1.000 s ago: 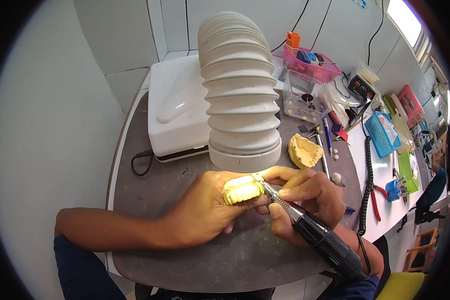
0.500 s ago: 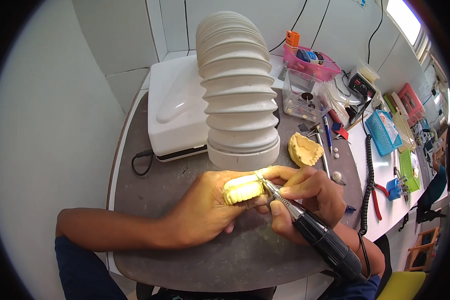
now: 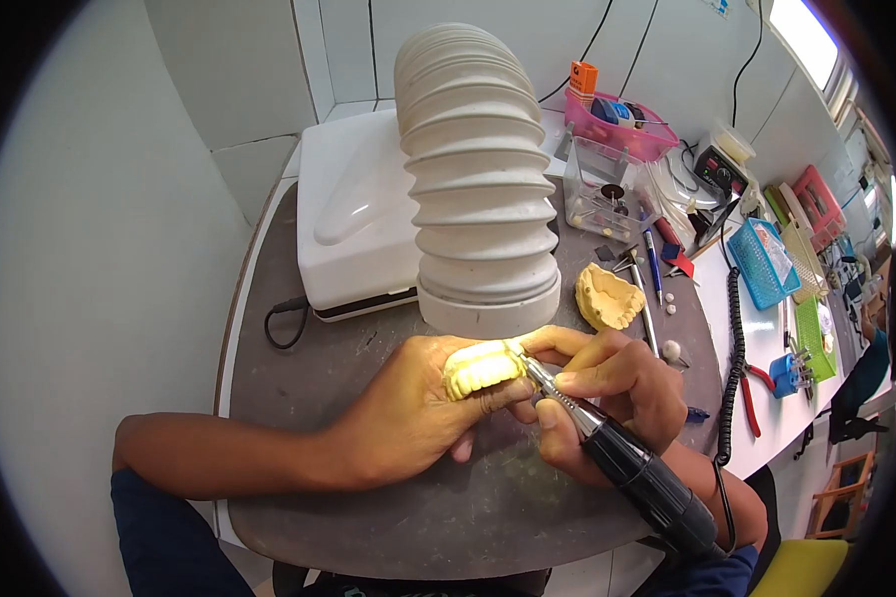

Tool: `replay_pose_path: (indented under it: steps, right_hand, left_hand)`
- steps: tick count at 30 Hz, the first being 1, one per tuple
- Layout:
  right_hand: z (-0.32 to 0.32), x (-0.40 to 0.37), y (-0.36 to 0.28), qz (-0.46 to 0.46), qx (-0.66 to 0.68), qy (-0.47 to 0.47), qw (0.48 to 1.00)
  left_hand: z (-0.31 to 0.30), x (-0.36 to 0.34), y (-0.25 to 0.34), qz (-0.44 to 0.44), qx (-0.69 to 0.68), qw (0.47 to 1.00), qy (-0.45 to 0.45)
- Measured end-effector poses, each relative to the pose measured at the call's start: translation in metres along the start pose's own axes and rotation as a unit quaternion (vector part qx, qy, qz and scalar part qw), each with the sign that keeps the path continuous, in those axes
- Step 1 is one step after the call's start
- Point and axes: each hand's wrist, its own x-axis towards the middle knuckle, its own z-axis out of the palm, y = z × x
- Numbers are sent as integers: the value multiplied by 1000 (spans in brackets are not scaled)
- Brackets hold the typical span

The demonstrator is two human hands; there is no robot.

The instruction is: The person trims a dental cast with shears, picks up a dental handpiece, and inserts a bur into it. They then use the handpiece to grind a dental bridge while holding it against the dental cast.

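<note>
A yellowish dental cast (image 3: 480, 369) with a row of teeth is held in my left hand (image 3: 408, 413), its fingers wrapped round it under a bright light. My right hand (image 3: 622, 393) grips a black and silver rotary handpiece (image 3: 642, 473), with the metal nose pointing up and left. The handpiece's tip is at the right end of the cast; whether it touches is too small to tell. Just above both hands hangs the mouth of a ribbed white hose (image 3: 483, 199). Another yellow cast (image 3: 608, 298) lies on the grey mat to the upper right.
Behind the hose stands a white machine (image 3: 353, 214). A clear box (image 3: 603, 189) and a pink basket (image 3: 622, 126) are at the back right. Loose tools lie near a blue pen (image 3: 652, 267). Farther right are a coiled black cord (image 3: 735, 368), red-handled pliers (image 3: 750, 406) and a blue basket (image 3: 764, 263).
The cast in my left hand has tilted slightly, and its teeth look more brightly lit. The handpiece has shifted slightly with my right hand. Both grips remain.
</note>
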Motion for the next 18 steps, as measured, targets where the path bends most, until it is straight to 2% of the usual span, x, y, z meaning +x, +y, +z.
replay_pose_path:
  steps: [11,14,18]
  right_hand:
    - [0,0,-1,15,5,9,1000]
    - [2,1,-1,17,-3,16,1000]
    - [4,2,2,-5,15,16,1000]
  left_hand:
    - [-1,-1,1,8,0,1000,2]
    - [-1,-2,5,-36,-9,999,-11]
    - [-1,1,-2,-17,-63,998,-9]
